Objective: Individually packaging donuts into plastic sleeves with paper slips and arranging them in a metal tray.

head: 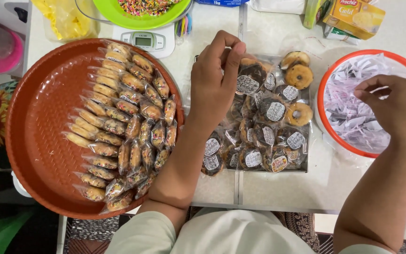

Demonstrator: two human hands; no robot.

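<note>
- The left hand [214,77] hovers over the clear plastic tray of wrapped cookies [259,123] in the middle of the white worktop [278,188]; its fingertips are drawn together, pinching the top of a dark round cookie in clear film with a round white sticker [249,80].
- That cookie sits at the far left corner of the clear tray, among other stickered packets; three unwrapped ring-shaped cookies [298,75] lie at the tray's far right corner.
- The right hand [395,108] rests inside the white bowl with an orange rim [327,87], fingers curled and pressed onto the shredded white paper strips [353,113] that fill it; whether it has a strip pinched cannot be told.
- The bowl stands just beside the clear tray, on its right.
- To the left, a large round reddish-brown plastic tray [38,136] carries rows of pale cookies in clear wrappers [123,127], packed along its right half.
- Beyond it stand a small white digital kitchen scale [146,42] and a green plate of coloured sprinkles [142,9].
</note>
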